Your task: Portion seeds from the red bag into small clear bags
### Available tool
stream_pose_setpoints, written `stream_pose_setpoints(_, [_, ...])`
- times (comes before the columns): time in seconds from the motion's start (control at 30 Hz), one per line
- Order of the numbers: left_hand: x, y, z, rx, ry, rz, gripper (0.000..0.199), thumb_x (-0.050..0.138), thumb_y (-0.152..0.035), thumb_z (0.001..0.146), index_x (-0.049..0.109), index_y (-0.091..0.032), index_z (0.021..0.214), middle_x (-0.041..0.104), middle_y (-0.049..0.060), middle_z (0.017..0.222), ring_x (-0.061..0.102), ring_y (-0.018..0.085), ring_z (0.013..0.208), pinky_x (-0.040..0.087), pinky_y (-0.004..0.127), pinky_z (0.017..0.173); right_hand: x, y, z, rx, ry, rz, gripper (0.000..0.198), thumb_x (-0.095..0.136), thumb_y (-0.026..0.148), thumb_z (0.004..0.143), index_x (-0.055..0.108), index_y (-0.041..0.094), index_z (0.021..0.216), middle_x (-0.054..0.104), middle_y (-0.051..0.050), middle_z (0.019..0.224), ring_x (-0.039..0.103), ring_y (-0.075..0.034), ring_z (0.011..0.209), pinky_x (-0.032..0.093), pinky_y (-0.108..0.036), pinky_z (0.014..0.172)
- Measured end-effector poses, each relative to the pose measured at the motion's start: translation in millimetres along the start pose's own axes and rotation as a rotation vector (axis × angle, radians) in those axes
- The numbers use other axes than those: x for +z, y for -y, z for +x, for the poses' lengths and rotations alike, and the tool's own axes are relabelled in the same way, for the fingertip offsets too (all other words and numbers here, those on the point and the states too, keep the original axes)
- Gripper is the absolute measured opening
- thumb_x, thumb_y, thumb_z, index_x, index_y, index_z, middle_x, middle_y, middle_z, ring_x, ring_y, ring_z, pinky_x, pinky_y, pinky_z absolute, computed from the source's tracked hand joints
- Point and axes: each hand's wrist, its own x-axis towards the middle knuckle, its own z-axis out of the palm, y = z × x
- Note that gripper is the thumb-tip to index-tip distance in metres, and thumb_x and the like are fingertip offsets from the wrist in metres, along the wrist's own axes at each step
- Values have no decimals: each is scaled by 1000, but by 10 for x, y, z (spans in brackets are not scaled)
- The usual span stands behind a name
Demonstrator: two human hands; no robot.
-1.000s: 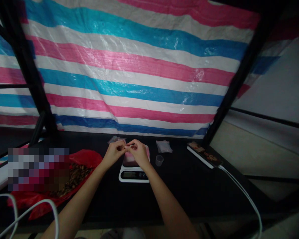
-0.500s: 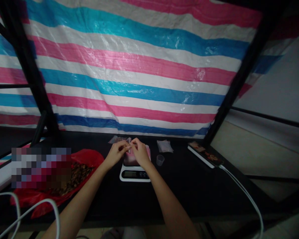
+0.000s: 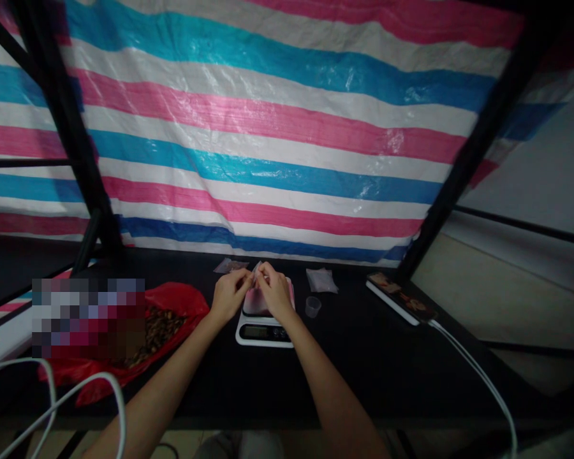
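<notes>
Over a white digital scale [image 3: 247, 335] with a shiny pinkish top, my two hands meet at the fingertips. My left hand [image 3: 230, 294] and my right hand [image 3: 276, 294] are both closed, pinching a small clear plastic bag [image 3: 257, 270] between them. Its top edge sticks up a little; the fingers hide most of it. Just behind my left hand lies another clear bag [image 3: 230, 265] with brownish contents. To the right of the scale stand a small clear cup [image 3: 312, 306] and, farther back, a flat bag with whitish contents [image 3: 322, 280].
On the left, an open red plastic bag [image 3: 191, 299] holds many small brown bean-like pieces [image 3: 162, 333], partly covered by a blurred patch. White cables [image 3: 88, 381] loop at the front left. A phone-like device [image 3: 402, 298] with a cable lies right. Striped sheeting [image 3: 277, 146] hangs behind.
The view has shifted slightly, moving the scene rightward. My fingers have changed position on the small bag, and its edge now points more upward between my hands.
</notes>
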Motion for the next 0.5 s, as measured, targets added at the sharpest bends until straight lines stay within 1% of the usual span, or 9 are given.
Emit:
stream_pose_setpoints(0.2, [-1, -41, -21, -4, -45, 129, 36, 35, -37, 85, 58, -17, 66, 54, -1, 58, 47, 11, 54, 29, 22, 55, -6, 25, -12, -17, 16, 1, 19, 35, 30, 87, 52, 25, 81, 61, 4, 65, 58, -14, 63, 35, -20, 58])
stream_pose_setpoints(0.37, [14, -32, -32, -5, -64, 136, 36, 34, -36, 86, 59, -17, 68, 56, 0, 59, 47, 11, 54, 29, 22, 55, -16, 45, -22, -16, 13, -23, 20, 36, 32, 86, 53, 25, 81, 61, 4, 64, 56, -14, 59, 32, -21, 54])
stream_pose_setpoints(0.5, [40, -26, -42, -22, -87, 142, 36, 34, -35, 86, 59, -18, 66, 53, 0, 55, 45, 11, 50, 27, 23, 53, -28, 62, -25, -14, 18, -36, 22, 35, 35, 86, 54, 25, 81, 63, 4, 66, 56, -14, 58, 32, -22, 54])
